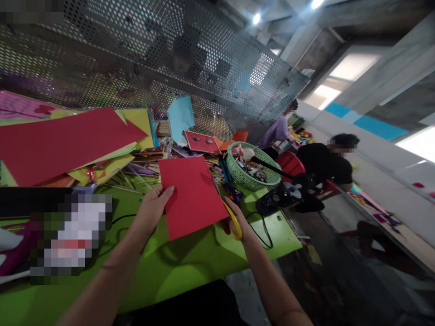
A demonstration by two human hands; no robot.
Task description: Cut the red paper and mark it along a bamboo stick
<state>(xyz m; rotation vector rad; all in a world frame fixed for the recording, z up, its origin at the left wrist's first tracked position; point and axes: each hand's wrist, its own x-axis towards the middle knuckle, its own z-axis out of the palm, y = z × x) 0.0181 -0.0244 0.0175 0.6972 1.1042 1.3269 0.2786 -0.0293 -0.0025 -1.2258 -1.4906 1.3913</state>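
Head view: left hand (154, 206) grips red paper (190, 194); right hand (234, 222) grips yellow scissors (234, 220); green basket (238, 174) holds craft bits.

Left hand (154, 206) pinches red paper sheet (190, 194) at left edge; right hand (234, 219) grips yellow-handled scissors (233, 217) at right edge, over green table (190, 267).
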